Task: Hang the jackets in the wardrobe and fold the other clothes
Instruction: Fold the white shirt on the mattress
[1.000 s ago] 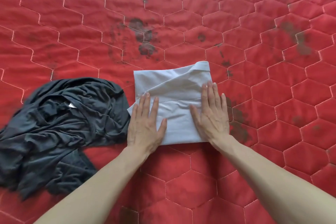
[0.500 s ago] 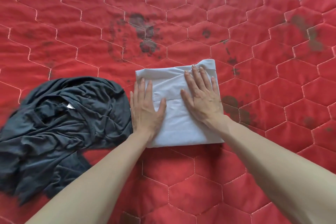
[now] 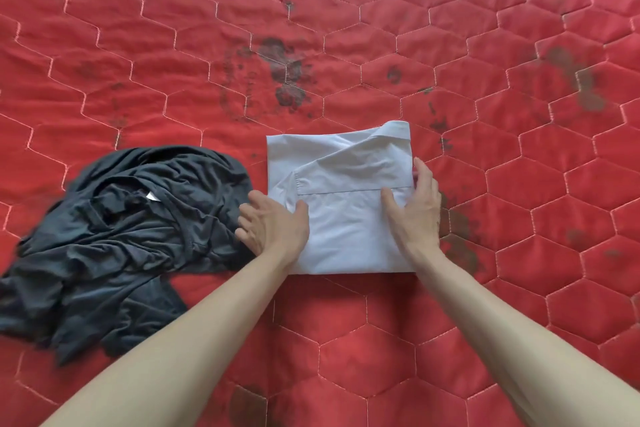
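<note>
A pale blue-white shirt (image 3: 343,177) lies folded into a neat square in the middle of the red quilt, collar at its far right corner. My left hand (image 3: 273,229) holds its left edge, thumb on top and fingers curled down at the side. My right hand (image 3: 415,215) holds the right edge the same way, thumb on the cloth and fingers wrapped round the side. A crumpled dark grey garment (image 3: 114,236) lies unfolded in a heap just left of the shirt, touching my left hand's knuckles.
Everything rests on a red quilted cover (image 3: 346,45) with a hexagon stitch pattern and several dark stains. It spreads out on all sides. No wardrobe or hangers are in view.
Both hands were pressing flat on top of the folded shirt. They have slid apart to its left and right edges and now grip its sides.
</note>
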